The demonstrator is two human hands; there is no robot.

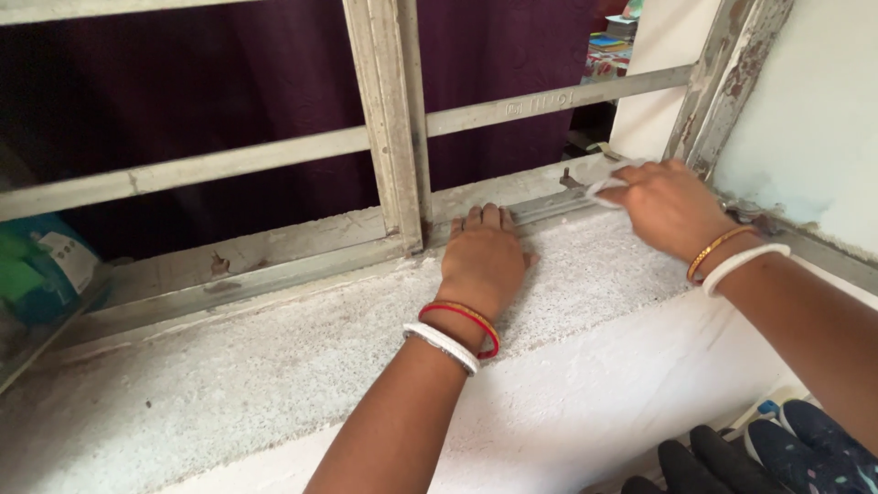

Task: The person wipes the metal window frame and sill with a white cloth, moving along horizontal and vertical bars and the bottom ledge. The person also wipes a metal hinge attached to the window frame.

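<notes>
My left hand lies flat, palm down, on the speckled stone window sill, its fingertips at the metal bottom track of the window frame. My right hand is at the far right corner of the track, fingers closed around a small whitish cloth or wipe pressed near the frame. Both wrists wear bangles: red, gold and white on the left, gold and white on the right.
Horizontal metal bars cross the window, with a dark maroon curtain behind. A green and blue packet sits at the left. Dark shoes lie below at bottom right. A white wall rises at right.
</notes>
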